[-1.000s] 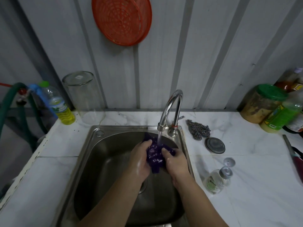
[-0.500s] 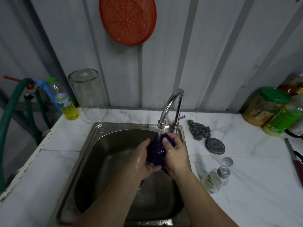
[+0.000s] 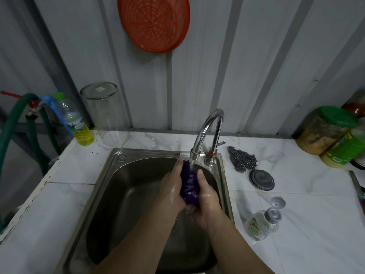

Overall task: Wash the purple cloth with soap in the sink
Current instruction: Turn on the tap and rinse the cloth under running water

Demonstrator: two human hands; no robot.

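Observation:
The purple cloth (image 3: pixel 189 184) is bunched into a wet wad, pressed between both my palms over the steel sink (image 3: pixel 110 186). My left hand (image 3: pixel 171 190) grips its left side, and my right hand (image 3: pixel 207 196) grips its right side. Water runs from the chrome faucet (image 3: pixel 205 131) straight onto the top of the cloth. Both hands look wet and slightly soapy. A small clear soap bottle (image 3: pixel 260 224) lies on its side on the counter right of the sink, its silver cap (image 3: pixel 278 201) beside it.
A steel scourer (image 3: pixel 242 161) and a round metal lid (image 3: pixel 261 179) lie right of the faucet. Green-lidded jars (image 3: pixel 325 129) stand at the back right. An upturned glass jar (image 3: pixel 106 115), a yellow liquid bottle (image 3: pixel 79 125) and a green hose (image 3: pixel 11 123) are at the back left.
My hands have kept rubbing the cloth under the stream; it now sits upright and longer between my palms, with the right hand shifted lower on it.

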